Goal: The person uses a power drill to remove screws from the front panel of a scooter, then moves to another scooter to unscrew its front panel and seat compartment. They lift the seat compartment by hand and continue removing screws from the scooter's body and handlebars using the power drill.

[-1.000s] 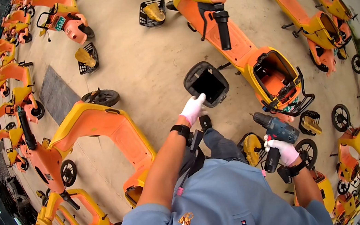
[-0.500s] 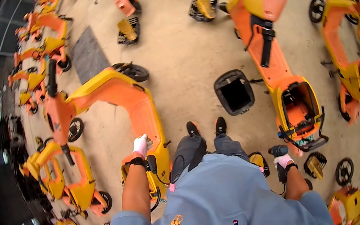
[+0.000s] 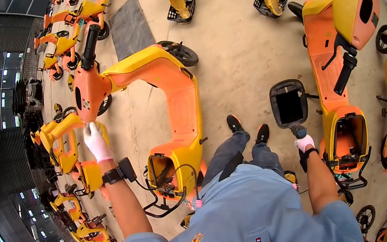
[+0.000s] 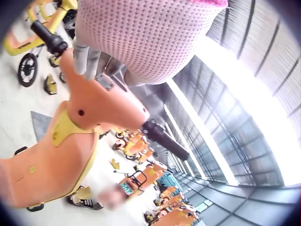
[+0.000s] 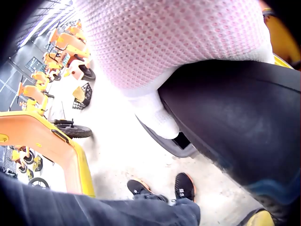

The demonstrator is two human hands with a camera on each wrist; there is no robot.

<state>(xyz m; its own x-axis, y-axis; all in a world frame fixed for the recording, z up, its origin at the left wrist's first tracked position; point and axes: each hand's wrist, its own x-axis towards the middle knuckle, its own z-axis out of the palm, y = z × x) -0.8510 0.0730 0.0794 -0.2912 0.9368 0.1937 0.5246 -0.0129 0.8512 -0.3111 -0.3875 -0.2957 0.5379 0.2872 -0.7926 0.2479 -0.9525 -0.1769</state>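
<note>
My gloved left hand [image 3: 96, 143] reaches over the orange handlebar head [image 3: 87, 97] of the scooter on my left. In the left wrist view its bent fingers [image 4: 91, 63] overlap that head beside a small label, thumb apart from them. My gloved right hand [image 3: 304, 143] grips a cordless drill [image 3: 299, 131], held low at my right side. The drill's dark body [image 5: 235, 127] fills much of the right wrist view. Beyond the drill, a dark grey seat-shaped piece [image 3: 275, 106] with a black rectangular middle lies on the floor.
A second orange-yellow scooter [image 3: 328, 70] stands on my right, its rear compartment [image 3: 349, 140] uncovered. Ahead on the floor are two black baskets [image 3: 264, 7] holding yellow parts, and a grey mat [image 3: 131, 27]. More scooters line both sides. My shoes [image 3: 235, 123] are between the near scooters.
I have turned left, away from the seat-shaped piece and the right scooter. My left hand has moved from above that piece to the left scooter's handlebar head. The drill stays in my right hand.
</note>
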